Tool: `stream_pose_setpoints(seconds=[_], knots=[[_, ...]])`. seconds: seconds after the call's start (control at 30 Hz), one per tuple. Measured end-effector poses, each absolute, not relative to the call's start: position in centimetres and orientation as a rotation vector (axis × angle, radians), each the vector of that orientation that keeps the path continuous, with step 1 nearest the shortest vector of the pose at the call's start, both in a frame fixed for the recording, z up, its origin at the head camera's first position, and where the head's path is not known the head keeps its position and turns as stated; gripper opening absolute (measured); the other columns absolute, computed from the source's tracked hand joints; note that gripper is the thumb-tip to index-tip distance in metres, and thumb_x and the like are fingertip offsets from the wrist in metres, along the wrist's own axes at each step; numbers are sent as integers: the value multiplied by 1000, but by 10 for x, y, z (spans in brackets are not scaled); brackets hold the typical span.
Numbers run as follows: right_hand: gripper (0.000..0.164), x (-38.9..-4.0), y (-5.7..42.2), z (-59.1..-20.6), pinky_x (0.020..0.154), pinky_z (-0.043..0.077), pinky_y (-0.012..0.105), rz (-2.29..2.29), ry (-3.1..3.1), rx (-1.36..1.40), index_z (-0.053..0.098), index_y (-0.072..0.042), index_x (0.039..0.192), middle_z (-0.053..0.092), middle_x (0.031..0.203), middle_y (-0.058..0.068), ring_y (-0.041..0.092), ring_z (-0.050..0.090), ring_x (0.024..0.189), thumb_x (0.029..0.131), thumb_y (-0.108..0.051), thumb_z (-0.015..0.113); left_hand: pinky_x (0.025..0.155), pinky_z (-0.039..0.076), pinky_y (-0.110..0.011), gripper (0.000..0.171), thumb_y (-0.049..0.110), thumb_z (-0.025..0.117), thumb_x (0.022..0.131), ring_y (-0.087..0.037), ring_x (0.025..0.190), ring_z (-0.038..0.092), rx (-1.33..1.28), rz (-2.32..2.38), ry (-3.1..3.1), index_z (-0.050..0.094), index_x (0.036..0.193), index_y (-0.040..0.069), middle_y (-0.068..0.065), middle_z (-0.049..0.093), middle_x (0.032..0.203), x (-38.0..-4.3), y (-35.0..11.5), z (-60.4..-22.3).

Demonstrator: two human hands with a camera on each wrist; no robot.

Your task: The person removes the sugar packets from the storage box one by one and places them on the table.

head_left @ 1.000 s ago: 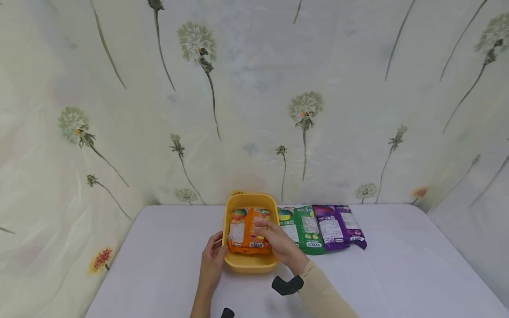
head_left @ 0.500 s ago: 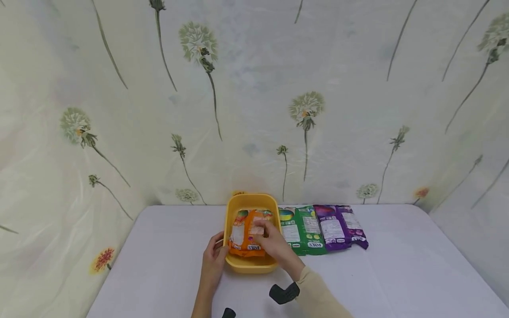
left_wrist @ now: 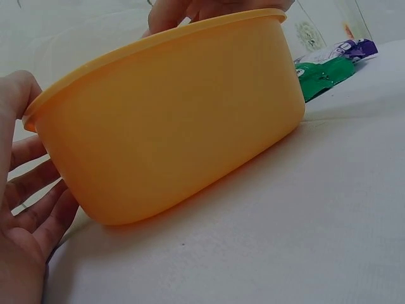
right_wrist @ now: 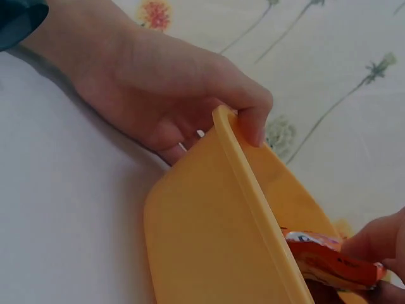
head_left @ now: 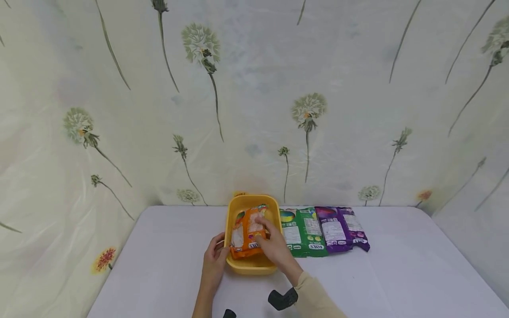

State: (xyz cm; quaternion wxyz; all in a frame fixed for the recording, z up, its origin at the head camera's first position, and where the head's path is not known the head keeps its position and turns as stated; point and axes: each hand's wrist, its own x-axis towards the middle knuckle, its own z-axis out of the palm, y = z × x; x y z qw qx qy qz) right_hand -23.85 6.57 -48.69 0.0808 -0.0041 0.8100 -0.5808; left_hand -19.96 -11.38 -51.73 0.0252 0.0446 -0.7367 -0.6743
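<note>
In the head view a yellow plastic tub stands on the table with an orange snack bag inside it. My left hand grips the tub's left side; the right wrist view shows its thumb hooked over the rim and the other fingers against the outer wall. Reaching in from the right, my right hand pinches the right edge of the orange bag, which lies slanted in the tub. The bag's end shows between thumb and fingers in the right wrist view.
Right of the tub lie a green snack bag and a purple one, side by side near the table's back edge. White cloth covers the table. A flower-printed curtain hangs behind and along both sides.
My right hand has shifted slightly left and now pinches the orange bag's edge. The bag has turned from nearly straight to slanted, its right side drawn inward. The left hand stays on the tub.
</note>
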Motion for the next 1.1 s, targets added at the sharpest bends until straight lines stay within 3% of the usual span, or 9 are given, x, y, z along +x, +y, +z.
stream_pose_setpoints(seconds=[0.17, 0.53, 0.8, 1.1], knots=[[48, -237, 66, -487, 87, 55, 39, -1833, 2409, -14, 47, -24, 137, 45, 141, 13, 30, 55, 113, 92, -9, 52, 100, 47, -28, 43, 11, 53, 94, -27, 122, 53, 137, -2087, -2274, 46, 136, 9, -13, 51, 135, -203, -114, -524], [46, -234, 67, -484, 85, 56, 36, -1965, 2320, 49, 49, -30, 136, 46, 139, 9, 28, 57, 112, 93, -12, 52, 101, 46, -30, 41, 18, 54, 93, -21, 121, 54, 162, -2075, -2246, 49, 134, 20, -6, 52, 135, -214, -114, -552], [46, -231, 77, -483, 93, 52, 37, -2044, 2307, 60, 48, -35, 134, 41, 144, 6, 29, 52, 123, 94, -13, 53, 101, 46, -32, 40, 18, 55, 93, -22, 118, 56, 151, -2040, -2238, 50, 132, 18, -7, 54, 132, -215, -113, -553], [46, -224, 98, -482, 101, 46, 40, -2087, 2316, 33, 49, -35, 133, 36, 149, -4, 28, 43, 134, 94, -11, 52, 94, 49, -24, 39, 11, 53, 93, -26, 118, 56, 67, -2017, -2206, 51, 132, 13, -12, 55, 129, -215, -116, -556]])
